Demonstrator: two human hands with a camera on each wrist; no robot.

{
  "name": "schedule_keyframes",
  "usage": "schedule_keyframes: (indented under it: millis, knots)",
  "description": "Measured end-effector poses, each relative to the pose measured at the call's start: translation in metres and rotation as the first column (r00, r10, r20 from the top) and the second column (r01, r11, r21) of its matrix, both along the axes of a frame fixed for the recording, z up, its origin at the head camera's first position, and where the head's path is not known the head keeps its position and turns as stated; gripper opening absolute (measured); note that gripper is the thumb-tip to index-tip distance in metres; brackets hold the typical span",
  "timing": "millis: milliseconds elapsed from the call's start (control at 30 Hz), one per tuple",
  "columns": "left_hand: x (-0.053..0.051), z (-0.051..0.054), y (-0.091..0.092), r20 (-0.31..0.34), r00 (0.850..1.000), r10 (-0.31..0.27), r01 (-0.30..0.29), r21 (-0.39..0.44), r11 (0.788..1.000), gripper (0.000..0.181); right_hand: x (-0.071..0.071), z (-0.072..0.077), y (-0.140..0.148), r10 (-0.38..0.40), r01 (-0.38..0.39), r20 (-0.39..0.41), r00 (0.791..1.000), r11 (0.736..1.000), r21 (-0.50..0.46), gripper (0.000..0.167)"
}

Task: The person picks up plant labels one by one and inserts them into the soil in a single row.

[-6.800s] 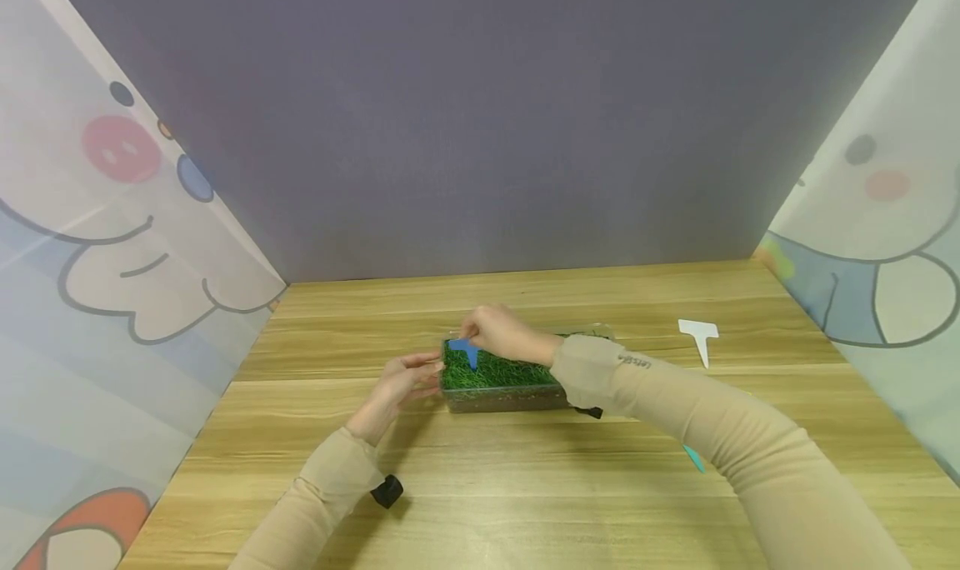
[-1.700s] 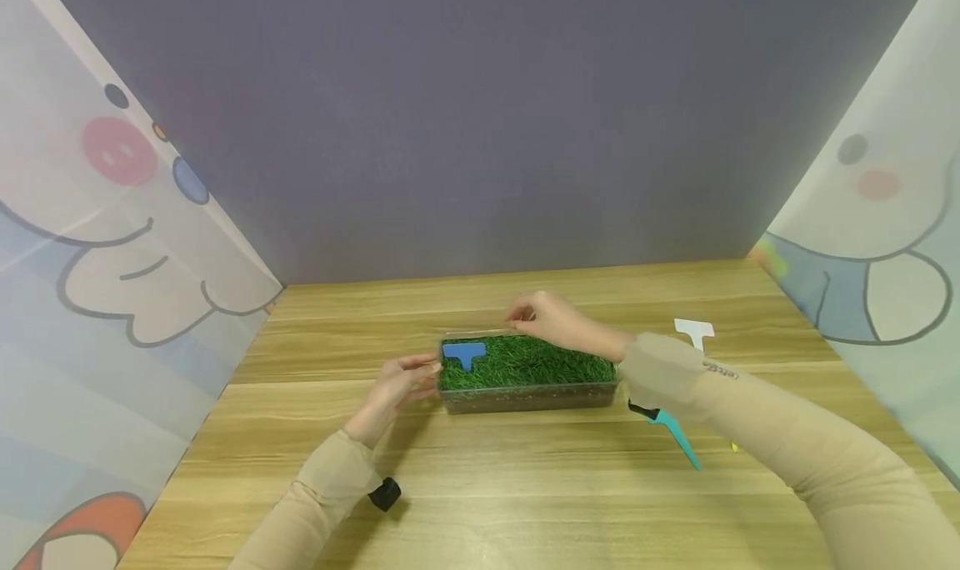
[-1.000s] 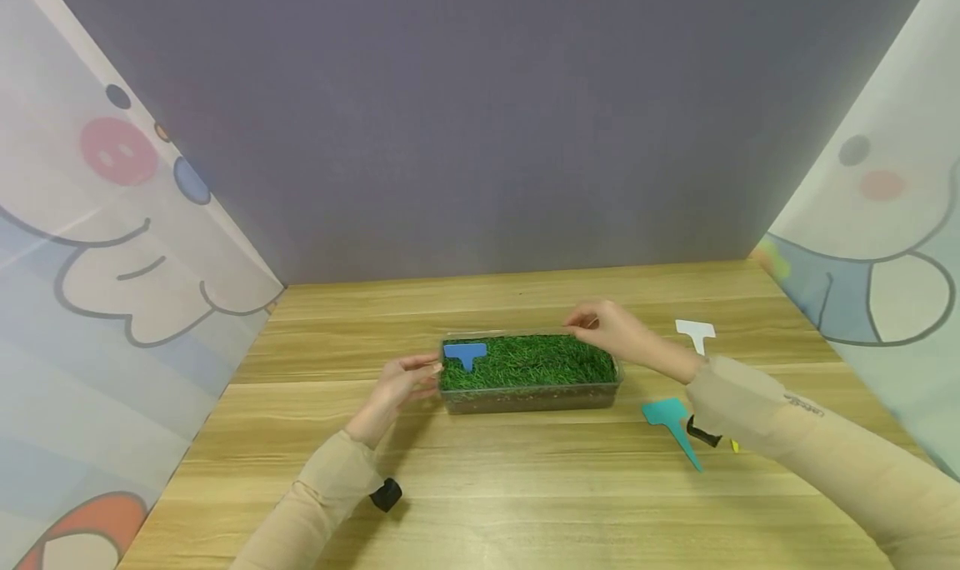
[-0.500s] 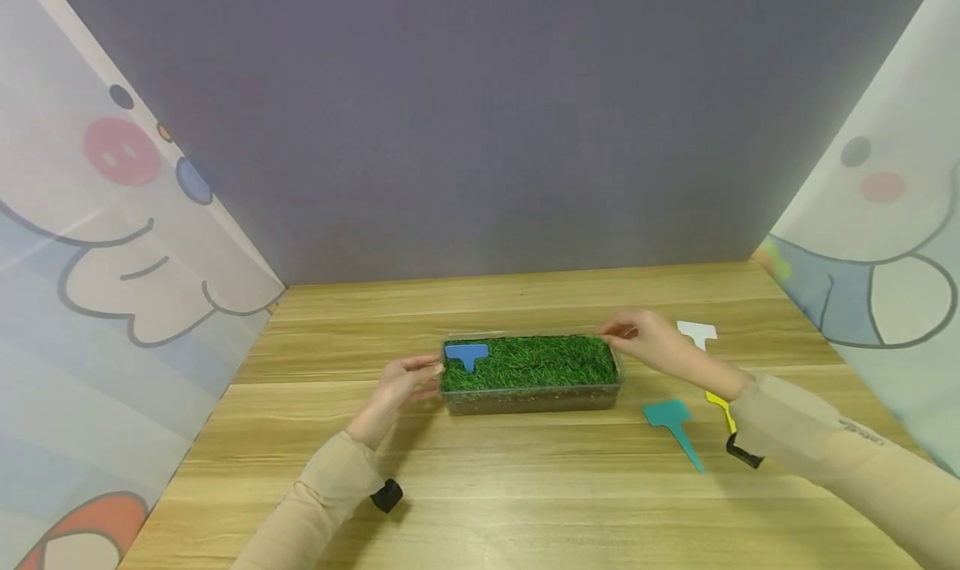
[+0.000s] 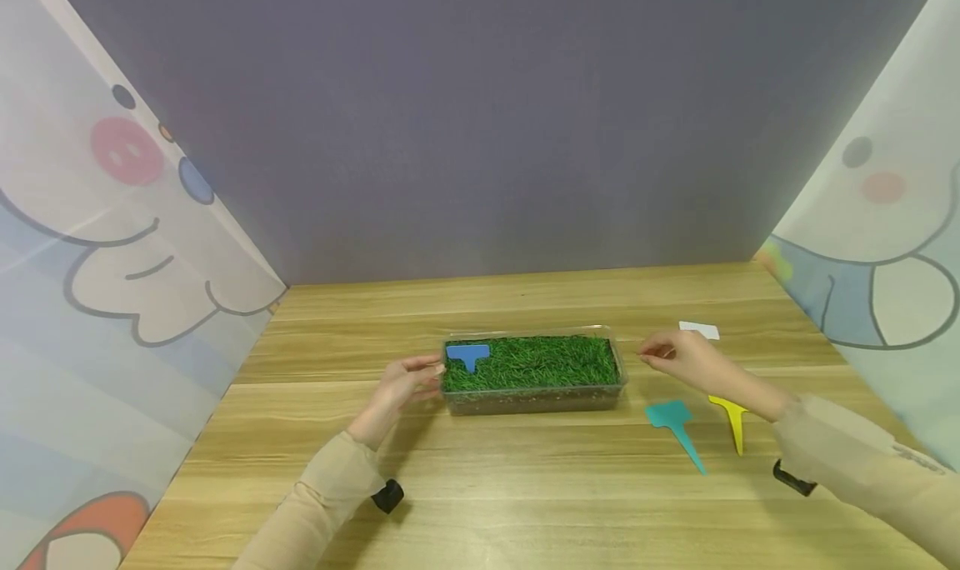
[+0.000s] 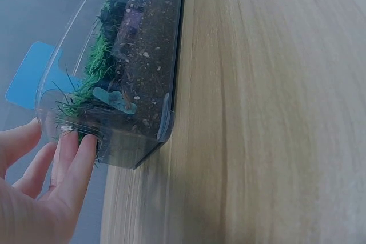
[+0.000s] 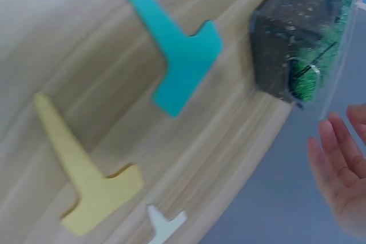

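Observation:
A clear plastic box (image 5: 536, 402) of soil with green grass (image 5: 543, 360) on top stands on the table. A blue T-shaped plant label (image 5: 468, 354) stands in the grass at its left end. My left hand (image 5: 399, 385) rests its extended fingers against the box's left end, seen closely in the left wrist view. My right hand (image 5: 684, 359) hovers off the right end with loosely bent fingers and nothing held. Flat on the table near it lie a teal plant label (image 5: 670, 415), a yellow plant label (image 5: 733, 412) and a white plant label (image 5: 699, 330), partly hidden by the hand.
The wooden table (image 5: 480, 478) meets a grey wall (image 5: 510, 137) at the back. Printed cartoon sheets (image 5: 135, 220) flank both sides. A small black piece (image 5: 387, 496) shows at the left sleeve, and a black strap (image 5: 793, 477) at the right sleeve.
Earlier my right hand held the blue label at the box's left end. It let go, moved right along the back rim and is now beyond the right end. My left hand stays put.

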State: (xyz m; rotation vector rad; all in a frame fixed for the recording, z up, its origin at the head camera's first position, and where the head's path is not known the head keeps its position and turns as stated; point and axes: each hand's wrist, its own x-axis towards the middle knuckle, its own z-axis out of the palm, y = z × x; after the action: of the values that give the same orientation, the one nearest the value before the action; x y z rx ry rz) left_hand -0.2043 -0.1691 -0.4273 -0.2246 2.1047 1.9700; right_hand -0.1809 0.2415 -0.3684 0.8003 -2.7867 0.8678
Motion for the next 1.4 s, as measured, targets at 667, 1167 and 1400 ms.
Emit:
schedule_keyframes:
  millis: [667, 1167, 1400]
  knots:
    - [0.0, 0.002, 0.001, 0.018, 1.0, 0.002, -0.002, -0.004, 1.0, 0.048, 0.008, -0.02, 0.022, 0.159, -0.207, 0.271, 0.949, 0.966, 0.158, 0.021]
    - [-0.009, -0.015, -0.006, -0.004, 1.0, -0.018, 0.018, 0.018, 1.0, 0.048, 0.013, -0.034, 0.021, 0.218, -0.296, 0.254, 0.942, 0.898, 0.327, 0.04]
    - [0.002, 0.001, 0.003, -0.011, 1.0, -0.008, 0.008, -0.006, 1.0, 0.042, 0.014, -0.042, 0.021, 0.179, -0.265, 0.247, 0.952, 0.888, 0.375, 0.047]
